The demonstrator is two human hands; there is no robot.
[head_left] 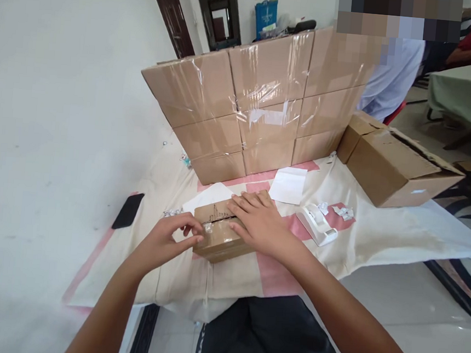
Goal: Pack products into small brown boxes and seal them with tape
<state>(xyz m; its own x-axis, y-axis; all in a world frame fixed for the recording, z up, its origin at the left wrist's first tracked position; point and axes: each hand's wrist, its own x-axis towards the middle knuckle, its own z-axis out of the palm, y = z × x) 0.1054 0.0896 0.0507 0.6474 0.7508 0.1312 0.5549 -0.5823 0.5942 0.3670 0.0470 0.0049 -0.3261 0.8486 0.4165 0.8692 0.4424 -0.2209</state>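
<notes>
A small brown cardboard box [224, 240] lies on the cloth in front of me, with clear tape and dark markings on its top. My right hand [258, 222] rests flat across the right part of the top, its fingers stretched out and pointing to the far left. At the left end of the same box is my left hand [174, 238]. Its fingers are loosely curled, and the thumb and fingertips touch or nearly touch the box's edge with a gap between them. Nothing shows in its grasp. The right hand and forearm hide the box's right end.
Taped cardboard boxes form an upright wall [271, 119] behind. A larger carton [385, 162], a white tape dispenser [317, 225], white paper [288, 185] and a black phone [128, 211] lie on the tablecloth [235, 278]. A person in a light shirt [401, 75] is beyond the wall.
</notes>
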